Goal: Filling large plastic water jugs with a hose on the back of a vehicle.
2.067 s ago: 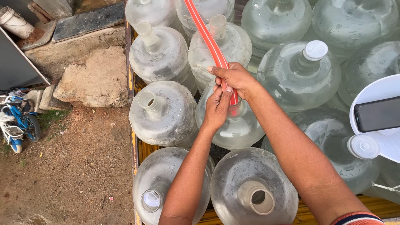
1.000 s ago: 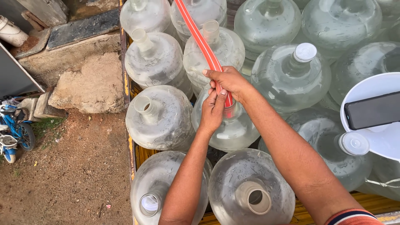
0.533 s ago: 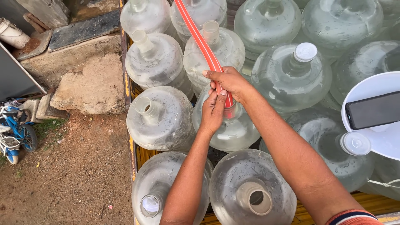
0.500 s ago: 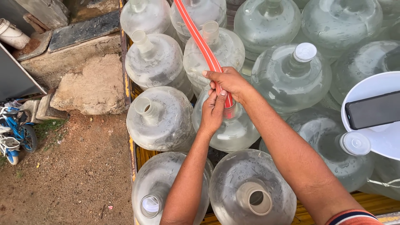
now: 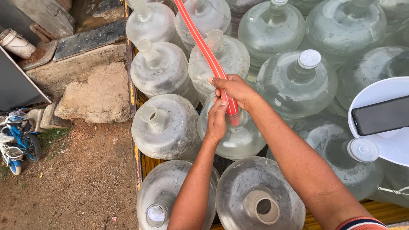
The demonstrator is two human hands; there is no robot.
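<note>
My right hand (image 5: 233, 90) grips a red hose (image 5: 203, 46) that comes in from the top and goes down into the neck of a clear water jug (image 5: 237, 135). My left hand (image 5: 216, 122) rests against the hose and the jug's neck just below, fingers pointing up. The hose's end sits inside the neck, hidden by both hands. Around this jug stand several more clear jugs, some open-necked (image 5: 165, 126), some capped (image 5: 297, 81).
The jugs stand packed on a yellow-edged cart bed (image 5: 137, 154). A dark phone (image 5: 381, 115) lies on a white round lid (image 5: 390, 147) at the right. Left of the cart are bare dirt, a rock (image 5: 96, 96), a small blue bicycle (image 5: 17, 140) and a white bucket (image 5: 15, 42).
Both hands stay on the hose at the jug's neck. The view has shifted only slightly.
</note>
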